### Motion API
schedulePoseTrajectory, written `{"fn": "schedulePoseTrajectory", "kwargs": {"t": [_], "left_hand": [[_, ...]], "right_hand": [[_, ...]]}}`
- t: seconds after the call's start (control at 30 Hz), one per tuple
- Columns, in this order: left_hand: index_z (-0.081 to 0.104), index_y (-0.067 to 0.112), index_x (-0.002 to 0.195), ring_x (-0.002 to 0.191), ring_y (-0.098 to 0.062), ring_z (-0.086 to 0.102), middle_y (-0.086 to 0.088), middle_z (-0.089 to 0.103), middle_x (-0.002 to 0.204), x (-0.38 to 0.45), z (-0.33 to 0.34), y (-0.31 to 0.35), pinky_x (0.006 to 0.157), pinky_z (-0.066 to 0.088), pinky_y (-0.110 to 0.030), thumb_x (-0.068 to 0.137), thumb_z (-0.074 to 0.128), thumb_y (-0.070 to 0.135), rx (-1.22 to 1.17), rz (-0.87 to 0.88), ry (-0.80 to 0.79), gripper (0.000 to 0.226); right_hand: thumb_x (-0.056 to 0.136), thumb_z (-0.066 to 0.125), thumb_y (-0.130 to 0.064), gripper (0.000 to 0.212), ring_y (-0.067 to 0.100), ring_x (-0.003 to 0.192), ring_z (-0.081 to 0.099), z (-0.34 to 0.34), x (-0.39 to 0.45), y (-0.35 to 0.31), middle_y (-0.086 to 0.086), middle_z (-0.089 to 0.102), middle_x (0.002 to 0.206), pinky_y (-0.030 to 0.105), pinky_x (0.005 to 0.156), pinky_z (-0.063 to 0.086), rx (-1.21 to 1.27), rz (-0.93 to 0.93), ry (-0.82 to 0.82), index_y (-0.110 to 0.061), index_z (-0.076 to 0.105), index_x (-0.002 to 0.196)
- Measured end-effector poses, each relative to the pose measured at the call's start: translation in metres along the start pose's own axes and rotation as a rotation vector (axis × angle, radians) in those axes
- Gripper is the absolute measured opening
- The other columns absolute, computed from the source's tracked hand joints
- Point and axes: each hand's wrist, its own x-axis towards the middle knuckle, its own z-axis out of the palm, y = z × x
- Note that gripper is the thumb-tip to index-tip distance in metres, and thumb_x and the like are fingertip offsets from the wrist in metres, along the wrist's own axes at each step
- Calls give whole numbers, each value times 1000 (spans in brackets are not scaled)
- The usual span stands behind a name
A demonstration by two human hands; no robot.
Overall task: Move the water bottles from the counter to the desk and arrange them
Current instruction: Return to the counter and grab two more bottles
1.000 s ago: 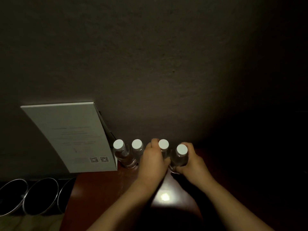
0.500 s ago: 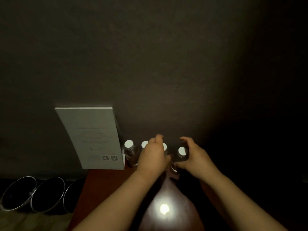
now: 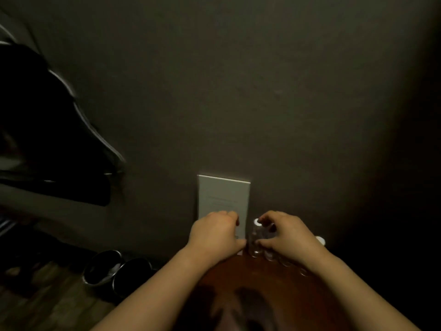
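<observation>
Head view: the upright water bottles (image 3: 256, 237) stand in a row at the counter's (image 3: 238, 278) back edge under the right hand (image 3: 286, 235), which grips them, nearer than the curled left hand (image 3: 214, 232).

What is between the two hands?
In the head view, a clear water bottle with a white cap stands between the left hand and right hand.
</observation>
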Motion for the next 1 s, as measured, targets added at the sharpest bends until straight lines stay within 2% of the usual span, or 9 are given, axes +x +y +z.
{"fn": "schedulePoseTrajectory", "kwargs": {"t": [0.17, 0.27, 0.37, 0.57, 0.8, 0.9, 1.0], "left_hand": [[55, 32, 120, 106, -14, 59, 8, 61, 117, -116, -72, -99, 76, 50, -33, 83, 60, 62, 74, -122, 41, 48], [55, 34, 120, 108, -15, 58, 9, 62, 118, -198, -108, -168, 79, 51, -34, 81, 59, 65, 133, -225, 62, 50], [55, 34, 123, 110, -15, 58, 9, 61, 118, -293, -140, -241, 81, 52, -35, 82, 56, 66, 175, -337, 63, 52], [59, 31, 115, 94, -12, 60, 11, 63, 103, -465, -184, -363, 72, 55, -36, 82, 55, 66, 217, -607, 95, 48], [62, 32, 111, 98, -15, 61, 7, 65, 108, -582, -215, -472, 79, 55, -36, 79, 57, 66, 196, -844, 166, 47], [62, 32, 109, 93, -14, 61, 8, 65, 105, -610, -218, -533, 78, 55, -37, 76, 54, 69, 161, -929, 189, 50], [63, 32, 110, 94, -16, 61, 7, 66, 106, -620, -219, -597, 79, 54, -37, 75, 52, 67, 174, -974, 195, 51]], "right_hand": [[77, 78, -42, 56, 4, 102, 58, 28, -26, -147, -12, 59, 123, 22, 85, 51, -56, -248, -76, -33, 55, 127], [77, 77, -44, 56, 8, 107, 59, 58, -45, -241, -8, 61, 123, 24, 88, 50, -101, -387, -100, -30, 56, 128], [74, 79, -47, 57, 6, 102, 60, 97, -68, -342, -10, 61, 120, 25, 87, 52, -96, -510, -141, -33, 57, 125], [73, 78, -51, 57, 8, 100, 61, 179, -114, -521, -9, 62, 116, 29, 83, 55, -125, -736, -223, -29, 58, 122], [75, 77, -49, 45, 7, 93, 60, 241, -126, -678, -11, 61, 104, 27, 80, 54, -153, -905, -297, -31, 60, 113], [79, 75, -48, 43, 8, 95, 60, 275, -107, -740, -9, 64, 108, 29, 82, 53, -184, -966, -337, -30, 60, 115], [80, 74, -49, 51, 11, 102, 60, 305, -75, -799, -6, 63, 116, 29, 86, 53, -210, -1001, -365, -28, 58, 123]]}}
